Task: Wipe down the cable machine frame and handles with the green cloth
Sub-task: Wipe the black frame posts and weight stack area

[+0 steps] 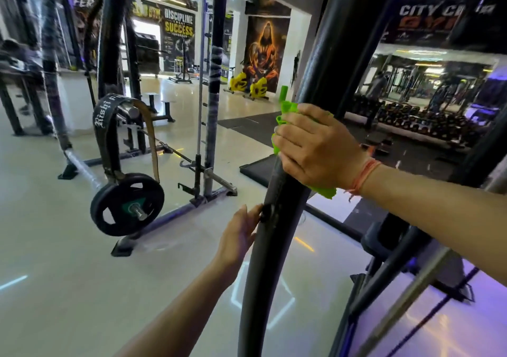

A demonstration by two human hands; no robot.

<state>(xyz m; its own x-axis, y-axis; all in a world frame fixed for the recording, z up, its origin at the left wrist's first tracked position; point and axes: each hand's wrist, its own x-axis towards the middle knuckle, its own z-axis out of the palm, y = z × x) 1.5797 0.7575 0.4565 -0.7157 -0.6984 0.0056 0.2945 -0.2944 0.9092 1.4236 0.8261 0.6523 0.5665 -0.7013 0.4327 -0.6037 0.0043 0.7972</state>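
So the right hand [318, 148] has its grip wrapped around the black frame post [321, 77] of the cable machine, with the green cloth [288, 110] squashed between palm and post. Bits of cloth stick out above the fingers and again below the heel of the hand, near the wrist, where there's an orange thread bracelet [363, 177]. Fingers are curled round the far side of the post, so the cloth is pinned tight against the metal.

Lower on the same post, below that grip, the left hand [241, 236] lies flat along the post's left edge, fingers straight and together, tips touching a small black knob [266, 214] on the post. It isn't curled round anything.

Off to the left of both hands, well apart from them, there's a barbell with a black weight plate [127, 204] on its end, and a leather lifting belt [109, 126] hung over the rack above it. Further back, past the grip, 2 yellow exercise bikes [248, 84] stand by a wall poster.
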